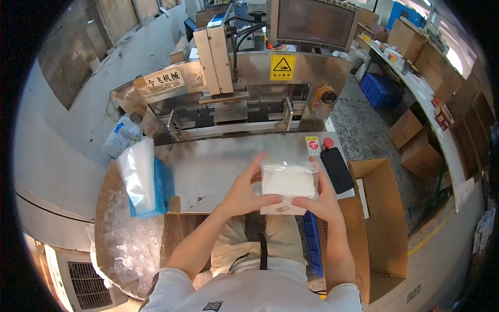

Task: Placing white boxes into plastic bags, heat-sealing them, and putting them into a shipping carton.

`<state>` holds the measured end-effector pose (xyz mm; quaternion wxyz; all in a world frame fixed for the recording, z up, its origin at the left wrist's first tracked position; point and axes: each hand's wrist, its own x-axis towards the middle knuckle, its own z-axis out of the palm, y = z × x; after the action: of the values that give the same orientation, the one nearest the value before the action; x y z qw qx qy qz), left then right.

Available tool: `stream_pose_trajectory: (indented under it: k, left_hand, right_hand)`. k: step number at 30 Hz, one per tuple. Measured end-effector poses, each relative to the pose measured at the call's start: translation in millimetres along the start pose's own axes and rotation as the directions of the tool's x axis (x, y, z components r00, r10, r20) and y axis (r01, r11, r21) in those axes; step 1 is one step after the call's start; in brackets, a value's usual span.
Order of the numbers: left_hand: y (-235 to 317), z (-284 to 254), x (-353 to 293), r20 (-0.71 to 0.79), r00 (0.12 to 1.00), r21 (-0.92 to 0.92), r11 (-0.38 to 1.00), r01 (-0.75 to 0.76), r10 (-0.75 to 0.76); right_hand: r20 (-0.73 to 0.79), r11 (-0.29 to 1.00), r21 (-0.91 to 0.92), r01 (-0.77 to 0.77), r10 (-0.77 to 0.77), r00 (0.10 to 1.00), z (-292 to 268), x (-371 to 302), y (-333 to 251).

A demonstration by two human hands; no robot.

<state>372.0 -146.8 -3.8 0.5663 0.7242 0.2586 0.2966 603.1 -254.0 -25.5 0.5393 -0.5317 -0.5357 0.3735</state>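
Between my hands, over the front edge of the metal worktop [208, 171], is a white block-like pack [287, 180] in a clear plastic bag. Its lower part, towards me, is pale with faint marks. My left hand [245, 191] grips its left side, the thumb lying on top. On the right side my right hand [323, 196] grips it the same way. Some fingers of both hands are hidden behind the pack. A black phone [337, 170] lies on the worktop just beyond my right hand.
A metal machine [231, 112] with a screen [314, 23] stands behind the worktop, a red button [328, 142] near its right corner. Left, clear bags [138, 174] lie over a blue box [162, 182], above a carton of crumpled plastic [130, 239]. An open carton [387, 223] stands right.
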Motion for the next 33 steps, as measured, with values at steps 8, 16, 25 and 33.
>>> stream_pose_trajectory:
  k: [8, 16, 25, 33]
  left_hand:
    - [-3.5, -1.6, -0.1, -0.029, 0.998, -0.129, 0.991, 0.048, -0.052]
    - [-2.0, -6.1, -1.1, -0.016, 0.999, -0.166, 0.985, 0.041, -0.044]
    - [-12.9, -10.3, -5.7, -0.011, 0.999, 0.070, 0.997, -0.041, 0.042]
    - [-13.6, -9.3, -9.3, -0.020, 0.999, 0.044, 0.998, -0.043, 0.044]
  right_hand:
    - [-0.045, 0.985, 0.146, -0.090, 0.097, 0.994, 6.5, 1.5, -1.9]
    - [-0.014, 0.987, 0.147, -0.070, 0.073, 0.997, 9.6, 5.4, -8.8]
    - [0.027, 0.999, -0.013, -0.043, 0.044, 0.999, 10.9, 3.7, 1.0]
    - [0.001, 0.994, 0.112, 0.006, -0.006, 1.000, 5.2, 7.4, 3.1]
